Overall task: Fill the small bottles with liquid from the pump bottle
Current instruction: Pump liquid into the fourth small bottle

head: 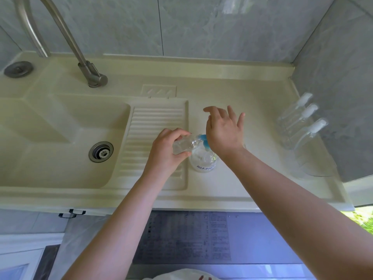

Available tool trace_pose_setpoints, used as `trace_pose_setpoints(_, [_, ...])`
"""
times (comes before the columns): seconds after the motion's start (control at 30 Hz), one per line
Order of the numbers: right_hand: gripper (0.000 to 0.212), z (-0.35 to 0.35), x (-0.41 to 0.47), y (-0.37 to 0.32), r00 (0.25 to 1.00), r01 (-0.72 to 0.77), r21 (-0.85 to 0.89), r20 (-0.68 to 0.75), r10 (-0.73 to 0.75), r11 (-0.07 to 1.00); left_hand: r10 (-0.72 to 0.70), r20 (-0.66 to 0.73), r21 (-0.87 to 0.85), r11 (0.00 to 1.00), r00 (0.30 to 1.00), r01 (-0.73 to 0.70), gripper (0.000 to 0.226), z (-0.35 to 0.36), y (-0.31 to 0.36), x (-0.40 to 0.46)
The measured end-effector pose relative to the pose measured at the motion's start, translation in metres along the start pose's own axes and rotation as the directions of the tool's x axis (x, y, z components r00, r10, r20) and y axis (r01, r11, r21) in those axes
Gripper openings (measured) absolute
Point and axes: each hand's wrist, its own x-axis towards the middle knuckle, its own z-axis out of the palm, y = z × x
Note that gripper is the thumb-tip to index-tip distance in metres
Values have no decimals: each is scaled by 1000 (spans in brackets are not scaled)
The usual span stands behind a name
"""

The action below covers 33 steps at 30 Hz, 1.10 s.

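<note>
my left hand (164, 149) grasps a small bottle (184, 145), tilted almost flat, its long axis going left to right and its mouth touching the blue nozzle of the pump bottle (203, 158) on the counter (232, 184). my right hand (224, 130), fingers spread, presses on the pump head. three more small bottles (300, 120) wait well apart, nearer to the right hand.

Left hand (164, 149) gripping small bottle (184, 145), right hand (224, 131) seemingly on pump bottle (203, 159)
</note>
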Motion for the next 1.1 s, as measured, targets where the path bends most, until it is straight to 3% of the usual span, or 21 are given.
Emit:
trace_pose_setpoints(0.13, [38, -2, 2, 1, 999, -47, 113, -13, 49, 993, 6, -13, -22, 1000, 1000, -6, 46, 1, 2, -1])
trace_pose_setpoints(0.37, [36, -14, 7, 4, 981, -190, 361, 108, 161, 913, 12, -15, -63, 998, 1000, -13, 46, 0, 3, -3])
trace_pose_setpoints(0.7, [40, -21, -7, 7, 950, -273, 513, 275, 145, 814, -5, -2, -100, 995, 1000, 5, 43, 4, 2, -6])
trace_pose_setpoints(0.97, [44, -13, -5, 9, 935, -306, 452, 307, 176, 838, 18, -14, -94, 995, 1000, -20, 42, 4, 2, -5])
trace_pose_setpoints(1.1, [43, -5, -1, 11, 954, -221, 246, 255, 157, 944, 30, -24, -63, 998, 999, -31, 43, 3, 1, -1])
